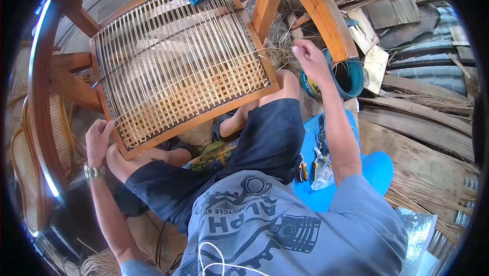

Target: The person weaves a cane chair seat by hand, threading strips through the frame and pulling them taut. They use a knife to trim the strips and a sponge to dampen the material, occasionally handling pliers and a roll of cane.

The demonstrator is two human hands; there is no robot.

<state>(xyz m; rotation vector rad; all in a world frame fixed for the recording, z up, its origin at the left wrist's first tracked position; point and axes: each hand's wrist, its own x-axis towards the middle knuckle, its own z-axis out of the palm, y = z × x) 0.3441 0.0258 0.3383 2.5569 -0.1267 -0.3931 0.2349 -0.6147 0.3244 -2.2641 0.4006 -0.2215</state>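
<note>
- One part-woven cane seat (204,85) is rested, in its wooden frame (204,121), across both knees (290,83).
- Left hand (97,141) is placed beside frame's near-left corner; grip cannot be told.
- Right hand (311,61) is held past frame's right side, fingers curled; grip unclear.

left arm (109,210): forward, slight bend | left hand (98,139): fingers (93,131) curled | right arm (340,123): forward, farther out | right hand (311,61): fingers bent, pinched | knees (288,83): bent, apart
</note>
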